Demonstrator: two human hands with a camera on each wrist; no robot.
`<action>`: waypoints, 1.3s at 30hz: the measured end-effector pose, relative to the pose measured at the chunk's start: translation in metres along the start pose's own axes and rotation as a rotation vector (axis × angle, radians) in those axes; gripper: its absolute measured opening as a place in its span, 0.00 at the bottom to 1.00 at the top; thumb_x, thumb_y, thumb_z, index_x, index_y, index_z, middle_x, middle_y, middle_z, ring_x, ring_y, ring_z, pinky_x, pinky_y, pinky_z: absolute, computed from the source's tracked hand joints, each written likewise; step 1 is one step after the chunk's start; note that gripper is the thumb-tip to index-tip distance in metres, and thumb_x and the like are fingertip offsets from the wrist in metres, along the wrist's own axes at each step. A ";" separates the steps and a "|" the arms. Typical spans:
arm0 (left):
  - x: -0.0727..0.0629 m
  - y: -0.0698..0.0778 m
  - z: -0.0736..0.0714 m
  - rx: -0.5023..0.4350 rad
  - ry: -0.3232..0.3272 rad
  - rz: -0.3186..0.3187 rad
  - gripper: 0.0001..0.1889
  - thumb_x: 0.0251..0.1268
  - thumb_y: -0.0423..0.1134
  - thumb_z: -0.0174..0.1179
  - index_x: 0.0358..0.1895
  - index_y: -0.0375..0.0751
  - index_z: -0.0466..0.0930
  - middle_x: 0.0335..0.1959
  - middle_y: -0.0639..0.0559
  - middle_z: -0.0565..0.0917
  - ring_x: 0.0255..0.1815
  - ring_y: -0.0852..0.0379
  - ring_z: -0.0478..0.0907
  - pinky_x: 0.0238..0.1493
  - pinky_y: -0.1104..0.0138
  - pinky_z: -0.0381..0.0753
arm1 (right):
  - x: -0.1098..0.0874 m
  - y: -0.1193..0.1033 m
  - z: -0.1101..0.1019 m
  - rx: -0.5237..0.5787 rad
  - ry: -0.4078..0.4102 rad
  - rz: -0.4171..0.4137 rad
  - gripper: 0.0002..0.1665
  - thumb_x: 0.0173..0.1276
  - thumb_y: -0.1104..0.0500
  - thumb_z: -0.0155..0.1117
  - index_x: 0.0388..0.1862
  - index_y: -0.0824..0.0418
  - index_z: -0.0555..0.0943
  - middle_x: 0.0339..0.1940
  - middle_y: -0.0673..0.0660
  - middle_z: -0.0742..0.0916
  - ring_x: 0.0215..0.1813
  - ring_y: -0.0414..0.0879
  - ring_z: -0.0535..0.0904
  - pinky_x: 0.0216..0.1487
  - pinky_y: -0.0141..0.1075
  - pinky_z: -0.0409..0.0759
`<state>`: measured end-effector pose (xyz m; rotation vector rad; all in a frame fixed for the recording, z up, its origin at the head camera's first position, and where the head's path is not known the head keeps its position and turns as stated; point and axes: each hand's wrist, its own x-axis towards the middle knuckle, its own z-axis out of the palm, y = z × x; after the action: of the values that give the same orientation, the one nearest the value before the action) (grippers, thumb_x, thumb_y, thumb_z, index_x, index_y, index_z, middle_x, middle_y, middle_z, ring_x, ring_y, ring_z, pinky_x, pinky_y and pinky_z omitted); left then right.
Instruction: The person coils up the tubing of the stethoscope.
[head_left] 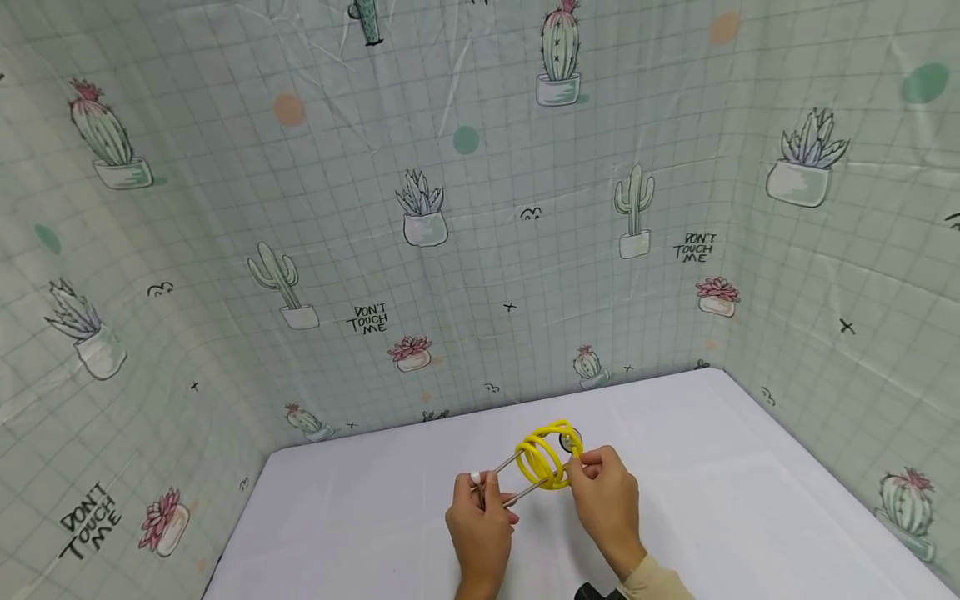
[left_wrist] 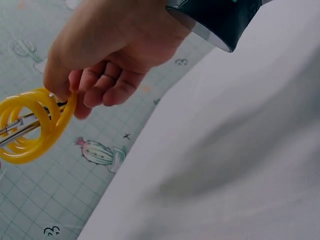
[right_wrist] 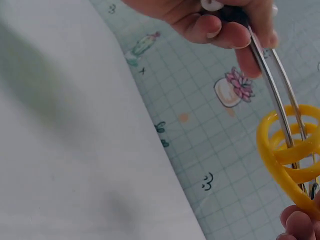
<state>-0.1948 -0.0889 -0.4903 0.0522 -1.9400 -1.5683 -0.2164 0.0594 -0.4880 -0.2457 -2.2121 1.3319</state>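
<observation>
Both hands hold a stethoscope above the table. Its yellow tubing (head_left: 537,477) is looped in several coils around the two metal ear tubes (right_wrist: 272,90). My left hand (head_left: 480,529) grips the ear-tube end, and a white ear tip (head_left: 476,477) shows between its fingers. Farther right, my right hand (head_left: 609,500) pinches the tubing close to the round, dark-rimmed chest piece (head_left: 567,440). The left wrist view shows the right hand (left_wrist: 100,55) with its thumb and finger on the tubing. In the right wrist view, the left hand (right_wrist: 220,27) holds the metal tubes from above.
A white-covered table (head_left: 360,517) lies below the hands. Light green cloth (head_left: 480,275) printed with cacti hangs behind and at both sides. A dark band (left_wrist: 215,20) sits at the right wrist, beside a beige sleeve (head_left: 656,581).
</observation>
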 end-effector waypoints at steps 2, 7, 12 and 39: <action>0.001 -0.002 0.000 -0.024 -0.002 -0.040 0.04 0.72 0.30 0.59 0.37 0.36 0.74 0.18 0.56 0.84 0.08 0.63 0.75 0.09 0.68 0.76 | 0.001 0.001 0.000 -0.004 -0.001 0.002 0.07 0.64 0.61 0.69 0.34 0.64 0.79 0.19 0.50 0.82 0.20 0.42 0.74 0.19 0.32 0.72; 0.005 -0.008 -0.001 -0.062 -0.014 -0.122 0.05 0.72 0.31 0.59 0.38 0.35 0.73 0.18 0.53 0.84 0.08 0.59 0.76 0.09 0.66 0.77 | 0.000 0.005 0.000 0.000 -0.045 0.020 0.11 0.63 0.60 0.70 0.38 0.63 0.77 0.20 0.50 0.82 0.21 0.42 0.74 0.22 0.32 0.73; 0.008 -0.014 -0.004 -0.081 -0.040 -0.167 0.06 0.73 0.32 0.59 0.38 0.34 0.72 0.18 0.51 0.84 0.09 0.59 0.76 0.09 0.66 0.77 | -0.002 0.008 0.000 0.019 -0.086 0.037 0.15 0.64 0.61 0.70 0.44 0.64 0.75 0.22 0.50 0.83 0.22 0.42 0.74 0.22 0.32 0.73; 0.026 -0.029 -0.007 -0.174 -0.194 -0.440 0.09 0.74 0.37 0.59 0.42 0.33 0.73 0.25 0.42 0.87 0.15 0.55 0.80 0.17 0.66 0.82 | -0.001 0.015 -0.007 0.107 -0.172 0.019 0.28 0.65 0.62 0.71 0.59 0.66 0.70 0.33 0.55 0.81 0.28 0.41 0.78 0.27 0.30 0.77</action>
<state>-0.2223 -0.1135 -0.5042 0.2802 -2.0238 -2.0920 -0.2136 0.0718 -0.4992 -0.1163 -2.2735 1.5267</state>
